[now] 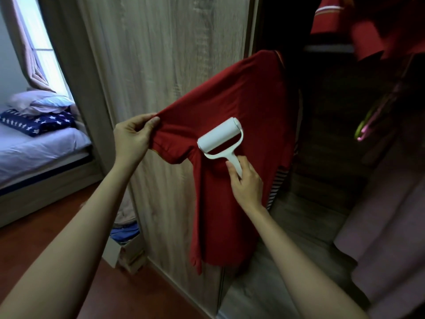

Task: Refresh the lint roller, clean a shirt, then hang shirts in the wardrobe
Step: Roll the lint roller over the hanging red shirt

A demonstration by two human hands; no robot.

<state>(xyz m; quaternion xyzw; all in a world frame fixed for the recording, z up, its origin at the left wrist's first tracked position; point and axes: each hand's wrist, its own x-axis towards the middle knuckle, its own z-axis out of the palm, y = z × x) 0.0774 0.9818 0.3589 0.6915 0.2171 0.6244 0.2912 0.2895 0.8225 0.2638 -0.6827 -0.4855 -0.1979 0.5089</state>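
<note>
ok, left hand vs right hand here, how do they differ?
The left hand pinches the sleeve end of the red shirt; the right hand grips the handle of the white lint roller. The left hand is in front of the wardrobe door, off the shirt's body; the right hand lies over it. The left hand sits higher in view than the right hand. Shared: both bare, both working the same shirt.

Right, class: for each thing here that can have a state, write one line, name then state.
shirt: hanging at the wardrobe's edge, sleeve pulled out sideways.
roller: lying on the shirt near the armpit.
left hand: pinches the sleeve end.
right hand: grips the roller's handle.
wardrobe: open, clothes inside.
curtain: pulled aside, window showing.
</note>
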